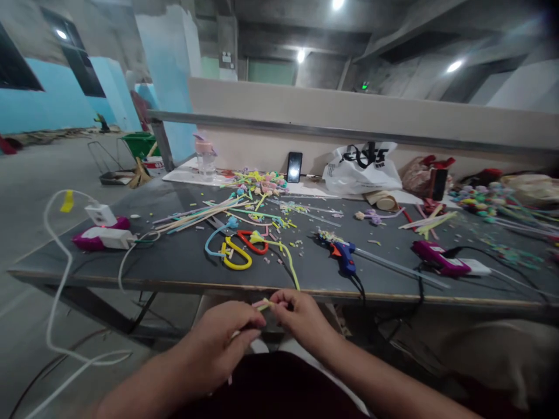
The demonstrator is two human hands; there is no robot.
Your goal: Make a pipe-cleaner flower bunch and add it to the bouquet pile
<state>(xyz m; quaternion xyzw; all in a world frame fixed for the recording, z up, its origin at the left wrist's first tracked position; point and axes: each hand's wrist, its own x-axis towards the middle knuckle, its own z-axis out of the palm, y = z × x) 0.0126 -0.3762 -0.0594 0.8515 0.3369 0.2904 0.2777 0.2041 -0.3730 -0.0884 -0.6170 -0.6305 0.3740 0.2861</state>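
My left hand (pixel 225 337) and my right hand (pixel 301 317) meet just below the near edge of the dark worktable (pixel 174 262), over my lap. Both are closed in a pinch on a small pale pink and yellow straw piece (pixel 263 304) held between the fingertips. A thin pale strip shows under my left fingers. On the table just beyond lie bent straw shapes in blue, yellow and red (pixel 236 247) and a yellow-green straw (pixel 288 259) running to the edge.
A blue glue gun (pixel 345 259) lies right of centre with its cord over the edge. Pink power strips (pixel 102 237) (pixel 441 259), a heap of coloured straws (pixel 257 183), a phone (pixel 294 167), a white plastic bag (pixel 362 169) and a clear bottle (pixel 205 157) stand farther back.
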